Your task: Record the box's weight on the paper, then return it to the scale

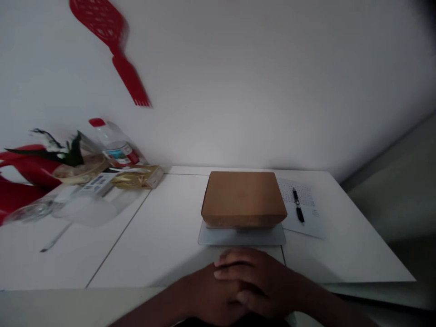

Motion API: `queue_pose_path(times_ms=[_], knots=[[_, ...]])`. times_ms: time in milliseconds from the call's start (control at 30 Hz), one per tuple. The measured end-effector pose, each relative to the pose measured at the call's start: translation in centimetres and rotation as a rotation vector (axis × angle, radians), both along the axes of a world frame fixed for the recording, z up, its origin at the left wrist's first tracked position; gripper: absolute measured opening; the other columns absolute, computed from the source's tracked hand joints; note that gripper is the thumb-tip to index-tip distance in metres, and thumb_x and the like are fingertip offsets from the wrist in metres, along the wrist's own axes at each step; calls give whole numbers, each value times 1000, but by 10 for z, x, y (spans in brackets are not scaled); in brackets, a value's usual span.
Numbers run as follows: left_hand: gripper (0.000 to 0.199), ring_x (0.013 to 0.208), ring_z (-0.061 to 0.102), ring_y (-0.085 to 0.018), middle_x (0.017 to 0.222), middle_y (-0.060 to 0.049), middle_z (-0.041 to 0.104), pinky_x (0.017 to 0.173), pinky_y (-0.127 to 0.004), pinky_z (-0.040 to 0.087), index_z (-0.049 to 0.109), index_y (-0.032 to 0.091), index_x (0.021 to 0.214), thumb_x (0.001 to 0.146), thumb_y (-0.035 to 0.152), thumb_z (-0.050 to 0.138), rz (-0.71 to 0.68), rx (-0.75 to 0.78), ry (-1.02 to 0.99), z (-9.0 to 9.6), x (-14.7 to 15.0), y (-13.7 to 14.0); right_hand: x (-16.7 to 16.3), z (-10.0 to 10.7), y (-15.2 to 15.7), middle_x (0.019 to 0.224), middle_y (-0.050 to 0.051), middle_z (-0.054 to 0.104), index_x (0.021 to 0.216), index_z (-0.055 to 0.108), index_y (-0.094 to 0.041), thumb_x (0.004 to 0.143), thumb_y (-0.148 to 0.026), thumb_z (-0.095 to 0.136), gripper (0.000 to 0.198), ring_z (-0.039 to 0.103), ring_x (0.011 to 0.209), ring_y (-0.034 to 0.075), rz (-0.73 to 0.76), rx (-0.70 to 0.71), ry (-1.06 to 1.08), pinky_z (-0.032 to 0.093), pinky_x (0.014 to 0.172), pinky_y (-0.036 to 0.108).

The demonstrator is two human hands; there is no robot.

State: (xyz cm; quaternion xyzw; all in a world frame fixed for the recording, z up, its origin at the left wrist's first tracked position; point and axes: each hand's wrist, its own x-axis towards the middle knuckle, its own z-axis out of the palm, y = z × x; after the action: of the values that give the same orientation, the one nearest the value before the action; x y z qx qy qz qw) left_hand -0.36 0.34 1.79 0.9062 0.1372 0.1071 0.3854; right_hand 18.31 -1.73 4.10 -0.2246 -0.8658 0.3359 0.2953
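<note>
Box (243, 197): brown cardboard, lid closed, flat and rectangular; sits at table (163, 236) centre, at 12 o'clock from the hands, apart from them; rests on a thin grey slab (238, 237), possibly a scale or closed laptop, whose edge shows at the box's 6 o'clock.

Handling, by judgement: likely light, stiff at the corners, lid panel liable to flex; matte surface, not slippery; contents unknown, so keep level; best taken by the two short sides, at 3 and 9 o'clock, low near the base.

Right hand (262, 281): lies over left hand (207, 295) at the near table edge; fingers of both curled loosely, one hand clasped on the other, holding no object.

Paper (301, 209) with pen (298, 204) on it: at the box's 3 o'clock, just beside.

Bottle (114, 145), red cap, among clutter at 10 o'clock; red swatter (109, 43) on the wall at 11 o'clock.
</note>
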Motion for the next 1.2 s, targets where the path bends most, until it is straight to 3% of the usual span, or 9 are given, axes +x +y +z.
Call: queue_pose_path(times_ms=[167,300,400,500,600,700,800,900,1200], knots=[[36,124,58,-23,125,-6,68,107,-39,46,64,21,120,87,15,51,-13,101,-147,40,-8,9,3,18,-2,146,12,51,145,45,-14,99,-27,49,47,44,139,14,-65,207,-8,39,116,31],[21,96,69,-18,101,-5,73,85,-30,55,67,19,100,91,10,50,68,222,-249,63,-17,14,10,30,-5,150,10,46,150,37,-19,99,-18,50,52,37,144,14,-134,276,-49,36,119,32],[26,106,66,-16,109,-7,71,93,-29,54,66,20,112,94,9,51,157,310,-386,76,-27,19,18,36,-5,151,9,44,152,35,-21,98,-13,49,56,37,145,14,-184,291,-39,36,119,34],[37,116,62,-15,119,-6,69,97,-30,52,63,24,125,96,8,48,251,340,-488,77,-37,26,27,37,-2,147,8,49,149,41,-23,97,-11,47,54,43,140,15,-264,327,18,40,116,36],[33,114,62,-16,116,-5,69,98,-32,51,66,25,121,99,13,44,430,352,-609,63,-43,36,37,28,8,136,7,59,139,53,-24,97,-10,43,46,53,131,17,-380,384,138,46,109,38],[27,116,61,-19,117,-5,68,101,-36,48,68,23,115,102,19,44,675,324,-775,40,-44,48,45,9,24,123,6,65,127,63,-25,99,-14,41,37,60,120,18,-586,437,296,49,103,39],[25,121,58,-21,121,-7,66,107,-39,44,65,21,119,102,25,47,828,221,-915,15,-40,62,51,-13,40,120,7,65,122,66,-24,101,-20,40,34,60,117,19,-826,490,472,49,101,41],[28,125,55,-22,127,-9,61,110,-42,42,61,21,125,101,31,50,911,161,-1008,-7,-33,77,54,-36,53,126,8,61,128,63,-24,103,-28,39,35,56,122,21,-959,471,624,47,103,44],[35,132,49,-23,137,-8,56,113,-42,39,59,25,131,100,37,49,1008,-46,-1098,-51,-22,96,61,-89,64,146,5,50,143,53,-33,105,-44,35,43,47,136,19,-900,71,843,35,116,42]])
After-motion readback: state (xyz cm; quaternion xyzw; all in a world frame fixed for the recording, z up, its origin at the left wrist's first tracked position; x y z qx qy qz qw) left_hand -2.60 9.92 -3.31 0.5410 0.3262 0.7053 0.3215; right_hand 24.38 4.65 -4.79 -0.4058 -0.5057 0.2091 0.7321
